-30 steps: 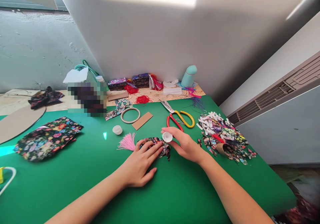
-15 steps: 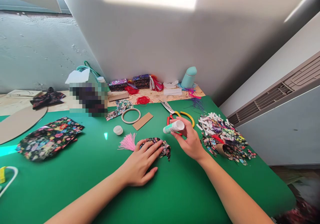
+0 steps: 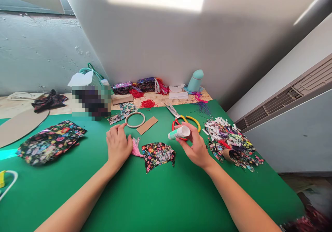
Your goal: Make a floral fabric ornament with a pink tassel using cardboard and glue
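Observation:
My right hand (image 3: 195, 145) is closed around a white and green glue stick (image 3: 179, 133), held tilted above the mat. Left of it, my left hand (image 3: 118, 145) is down on the mat with curled fingers, over the spot of the small white glue stick cap; the hand hides the cap. Between my hands lies a piece of black floral fabric (image 3: 157, 155) with a ragged right edge and pale strands on it. A pink tassel (image 3: 136, 147) lies at its left edge, close to my left thumb.
Behind my hands lie a ring (image 3: 135, 120), a cardboard strip (image 3: 147, 125) and open scissors (image 3: 178, 116). A heap of fabric scraps (image 3: 228, 135) is at the right, floral fabric (image 3: 50, 142) at the left. A turquoise bottle (image 3: 195, 80) stands by the wall.
My left hand has lifted off the floral fabric and moved left onto the white cap, uncovering the fabric. The tassel looks shifted slightly. My right hand still holds the glue stick in nearly the same place.

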`<control>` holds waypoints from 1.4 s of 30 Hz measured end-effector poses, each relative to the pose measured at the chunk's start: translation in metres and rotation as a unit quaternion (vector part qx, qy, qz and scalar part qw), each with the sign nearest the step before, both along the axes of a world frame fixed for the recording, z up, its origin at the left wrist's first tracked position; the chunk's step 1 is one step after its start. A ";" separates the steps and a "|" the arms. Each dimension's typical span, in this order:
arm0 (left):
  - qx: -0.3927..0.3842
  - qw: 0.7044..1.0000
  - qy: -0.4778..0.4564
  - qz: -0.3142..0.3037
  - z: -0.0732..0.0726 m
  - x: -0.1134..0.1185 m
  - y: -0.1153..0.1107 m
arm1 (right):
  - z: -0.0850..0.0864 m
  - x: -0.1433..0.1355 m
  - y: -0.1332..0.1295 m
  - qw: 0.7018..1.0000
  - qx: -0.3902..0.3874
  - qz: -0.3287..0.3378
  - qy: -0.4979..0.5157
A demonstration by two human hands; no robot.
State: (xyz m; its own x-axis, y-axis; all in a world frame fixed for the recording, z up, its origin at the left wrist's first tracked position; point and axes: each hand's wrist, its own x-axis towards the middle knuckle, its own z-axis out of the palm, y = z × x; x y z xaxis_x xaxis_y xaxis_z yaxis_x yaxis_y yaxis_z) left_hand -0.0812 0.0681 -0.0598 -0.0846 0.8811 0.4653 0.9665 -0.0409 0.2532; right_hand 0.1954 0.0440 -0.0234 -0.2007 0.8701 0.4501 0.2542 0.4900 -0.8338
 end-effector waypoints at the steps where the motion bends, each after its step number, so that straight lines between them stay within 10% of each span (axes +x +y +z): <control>1: 0.004 1.000 -0.023 -0.012 -0.002 -0.002 0.001 | 0.001 0.000 0.000 1.000 0.006 -0.001 -0.001; 14: 0.137 0.960 -0.115 -0.216 0.011 0.022 -0.018 | 0.004 -0.009 -0.008 0.993 -0.058 0.036 0.095; 42: 0.035 0.889 -0.188 -0.416 0.008 0.031 -0.043 | -0.003 -0.024 -0.015 0.957 -0.183 0.145 0.175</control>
